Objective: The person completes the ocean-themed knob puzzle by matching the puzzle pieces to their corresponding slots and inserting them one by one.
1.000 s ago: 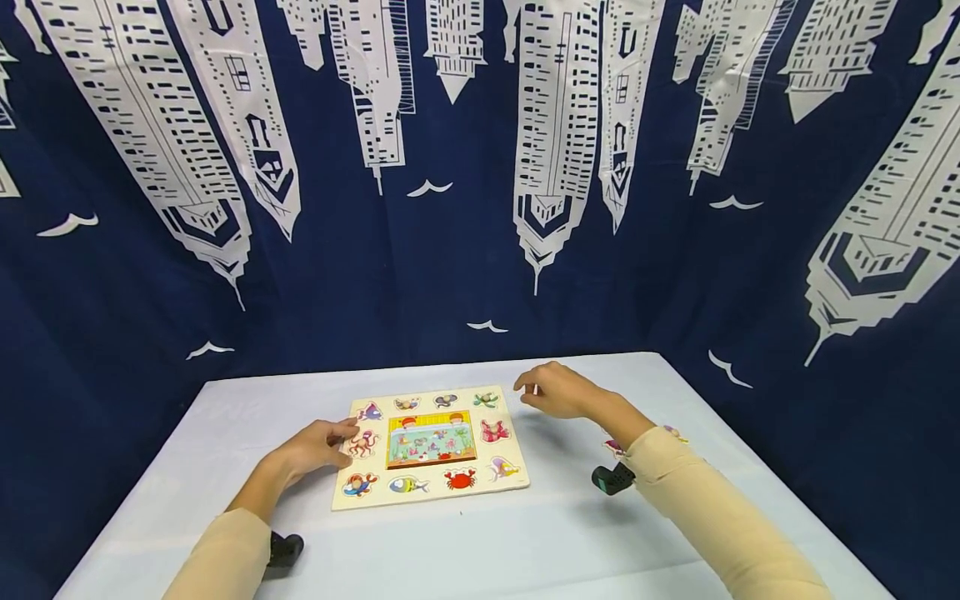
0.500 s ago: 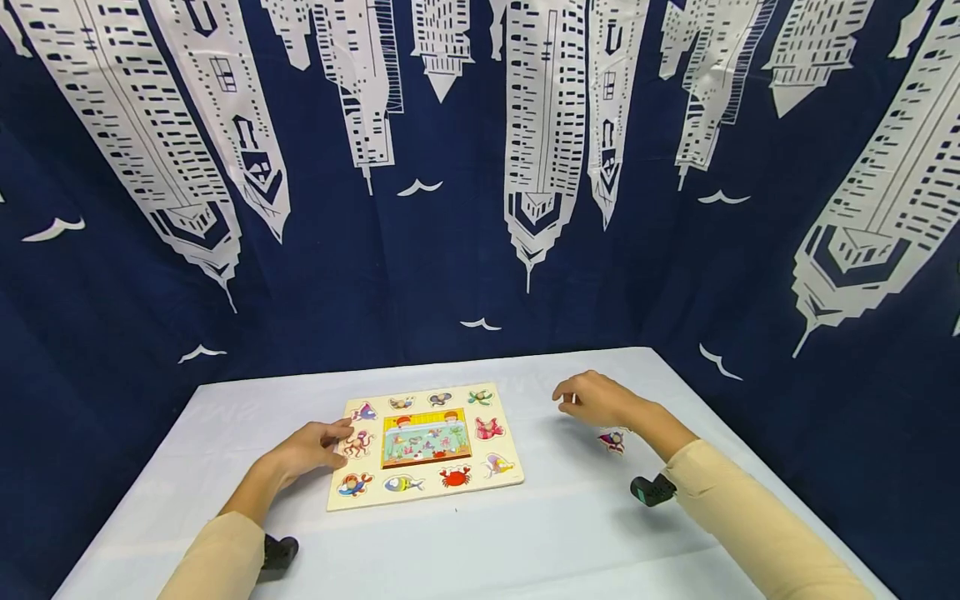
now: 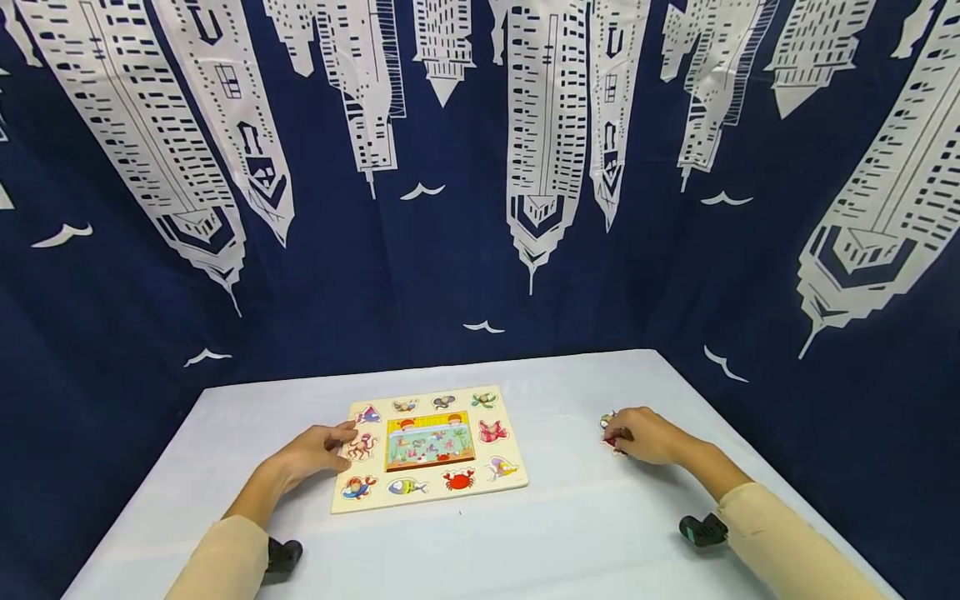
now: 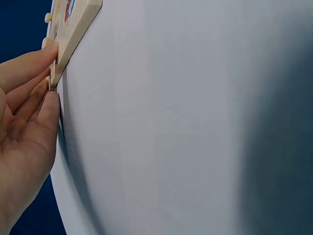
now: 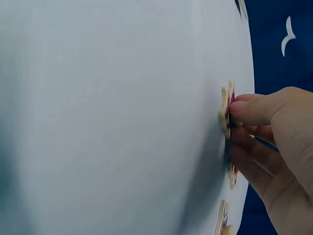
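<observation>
A wooden sea-animal puzzle board (image 3: 431,498) lies flat at the middle-left of the table in the head view. My left hand (image 3: 318,450) holds its left edge; in the left wrist view the thumb (image 4: 32,66) lies over the board near a knob and another finger reaches the edge. My right hand (image 3: 648,435) is down at the loose pieces on the right. There its thumb and fingers pinch a wooden puzzle piece (image 5: 223,115) close over the white cloth; the knob is hidden by the fingers. Reddish colour shows beside the fingertips.
More loose puzzle pieces lie around the right hand, one behind it (image 3: 606,420) and one lower in the right wrist view (image 5: 222,218). A white cloth (image 3: 480,558) covers the table. A dark blue curtain (image 3: 450,283) with white buildings hangs behind.
My right hand has moved from beside the board's upper right corner rightward and down onto the loose pieces, and now pinches one. My left hand stays at the board's edge.
</observation>
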Motion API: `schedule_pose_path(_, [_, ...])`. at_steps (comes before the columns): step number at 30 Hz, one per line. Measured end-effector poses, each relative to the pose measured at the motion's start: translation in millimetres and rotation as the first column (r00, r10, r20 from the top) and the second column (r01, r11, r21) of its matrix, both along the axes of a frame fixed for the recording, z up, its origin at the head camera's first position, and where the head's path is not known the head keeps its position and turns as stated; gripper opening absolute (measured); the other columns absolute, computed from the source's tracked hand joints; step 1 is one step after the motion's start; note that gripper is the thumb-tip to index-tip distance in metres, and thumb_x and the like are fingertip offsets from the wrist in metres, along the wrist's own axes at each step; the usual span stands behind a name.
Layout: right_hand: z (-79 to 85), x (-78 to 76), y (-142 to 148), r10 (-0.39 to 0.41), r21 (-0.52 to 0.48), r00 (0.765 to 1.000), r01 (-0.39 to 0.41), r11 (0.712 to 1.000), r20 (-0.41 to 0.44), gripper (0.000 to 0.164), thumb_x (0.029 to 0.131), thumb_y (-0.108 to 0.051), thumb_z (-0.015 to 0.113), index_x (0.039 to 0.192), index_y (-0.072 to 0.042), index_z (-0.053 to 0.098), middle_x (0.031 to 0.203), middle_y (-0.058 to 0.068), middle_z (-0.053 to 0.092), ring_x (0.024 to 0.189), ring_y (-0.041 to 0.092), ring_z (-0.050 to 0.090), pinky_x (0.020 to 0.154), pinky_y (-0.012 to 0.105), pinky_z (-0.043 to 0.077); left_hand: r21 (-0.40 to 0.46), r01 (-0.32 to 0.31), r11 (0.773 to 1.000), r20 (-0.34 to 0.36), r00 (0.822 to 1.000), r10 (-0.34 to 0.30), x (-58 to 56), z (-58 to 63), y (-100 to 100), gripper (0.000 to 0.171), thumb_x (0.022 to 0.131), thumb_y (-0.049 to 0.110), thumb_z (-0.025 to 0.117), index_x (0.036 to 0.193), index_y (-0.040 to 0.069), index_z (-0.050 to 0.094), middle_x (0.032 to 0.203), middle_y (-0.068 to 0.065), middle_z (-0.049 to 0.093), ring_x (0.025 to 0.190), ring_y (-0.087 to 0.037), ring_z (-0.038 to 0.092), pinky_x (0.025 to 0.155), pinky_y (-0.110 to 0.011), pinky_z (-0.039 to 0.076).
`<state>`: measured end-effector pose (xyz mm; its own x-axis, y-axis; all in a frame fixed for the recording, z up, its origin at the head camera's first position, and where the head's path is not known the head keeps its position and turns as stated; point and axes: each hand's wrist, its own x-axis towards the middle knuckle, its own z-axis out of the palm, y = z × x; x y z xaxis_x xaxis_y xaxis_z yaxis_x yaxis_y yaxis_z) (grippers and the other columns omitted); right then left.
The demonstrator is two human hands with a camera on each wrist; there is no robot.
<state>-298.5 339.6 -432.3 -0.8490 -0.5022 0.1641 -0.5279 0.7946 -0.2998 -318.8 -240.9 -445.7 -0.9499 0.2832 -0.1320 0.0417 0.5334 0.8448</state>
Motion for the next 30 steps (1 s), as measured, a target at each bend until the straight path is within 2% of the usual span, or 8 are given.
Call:
schedule_pose_path(6, [-6.3,-0.3,6,-0.022,-0.036,0.999,0.020,0.999,-0.047,0.013,0.087,0.002,0.079,0.087,-0.011,0.076,0.080,-0.010,0.064,0.071,0.006,0.052,0.062,0.026,0.048,-0.009,0.006,1.000,-0.007,1.000,-0.006,-1.5,0.6,-1,0.064,0.084,-0.005,0.079,0.143,-0.008,0.056,0.163,-0.019,0.033,0.151,-0.048,0.019,0.121,-0.057,0.020])
schedule_pose_path(14, [-5.1,-5.0,3,-0.028,-0.028,0.999,0.027,0.999,-0.031,0.014,0.088,0.001,0.078,0.084,-0.012,0.076,0.081,-0.011,0.066,0.074,0.008,0.055,0.065,0.029,0.051,-0.002,0.005,1.000,-0.004,1.000,-0.005,-1.7,2.5,-3,0.064,0.083,-0.006,0.080,0.143,-0.008,0.055,0.163,-0.020,0.033,0.151,-0.048,0.019,0.121,-0.056,0.022])
schedule_pose_path(18, [-5.8,-7.1,-2,-0.028,-0.042,0.998,0.025,0.999,-0.058,0.013,0.088,0.002,0.078,0.087,-0.011,0.077,0.086,-0.008,0.070,0.080,0.011,0.062,0.070,0.033,0.055,0.003,0.006,1.000,-0.004,1.000,-0.006,-1.7,3.1,-3,0.064,0.083,-0.006,0.079,0.143,-0.009,0.055,0.163,-0.021,0.032,0.151,-0.048,0.019,0.121,-0.056,0.021])
schedule_pose_path(23, [-2.2,-7.9,-17,0.021,-0.072,0.997,-0.026,0.997,-0.077,0.011,0.088,0.003,0.077,0.090,-0.009,0.078,0.086,-0.005,0.072,0.080,0.010,0.063,0.070,0.032,0.055,0.014,-0.005,1.000,0.007,1.000,0.005,-1.1,1.8,-2,0.064,0.082,-0.008,0.079,0.142,-0.008,0.056,0.163,-0.020,0.033,0.151,-0.047,0.019,0.121,-0.055,0.022])
schedule_pose_path(30, [7.7,-7.6,-40,0.070,-0.060,0.994,-0.075,0.995,-0.078,0.008,0.090,0.000,0.077,0.092,-0.008,0.079,0.089,-0.003,0.073,0.083,0.010,0.064,0.072,0.031,0.056,0.013,-0.010,1.000,0.006,1.000,0.009,0.5,-0.1,-1,0.064,0.082,-0.007,0.079,0.141,-0.009,0.057,0.163,-0.019,0.034,0.151,-0.047,0.018,0.121,-0.056,0.020])
